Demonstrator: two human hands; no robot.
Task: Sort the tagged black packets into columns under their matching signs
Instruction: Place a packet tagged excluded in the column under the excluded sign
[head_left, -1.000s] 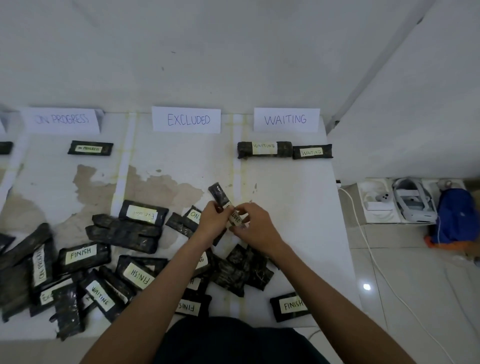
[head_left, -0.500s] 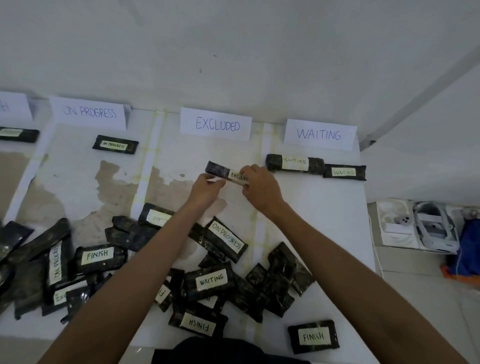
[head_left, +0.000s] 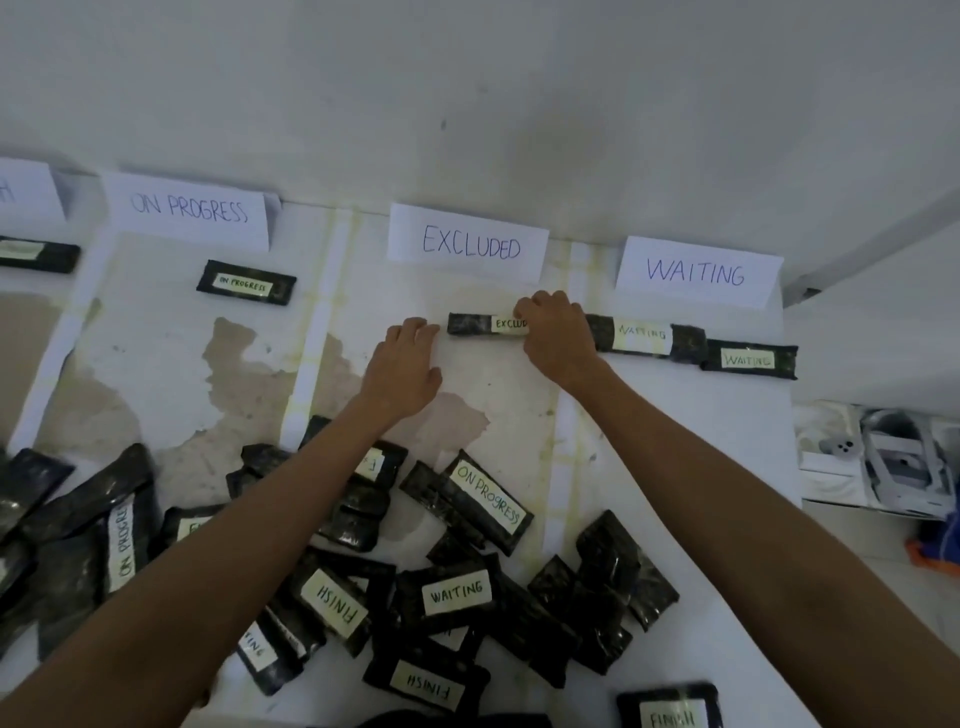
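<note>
Fingers (head_left: 524, 310) on EXCLUDED packet (head_left: 485, 325), flat.

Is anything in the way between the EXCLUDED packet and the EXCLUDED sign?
No. The EXCLUDED packet already lies below the EXCLUDED sign, with only bare table between them. The right hand rests on its right end; the left hand is flat beside it.
</note>
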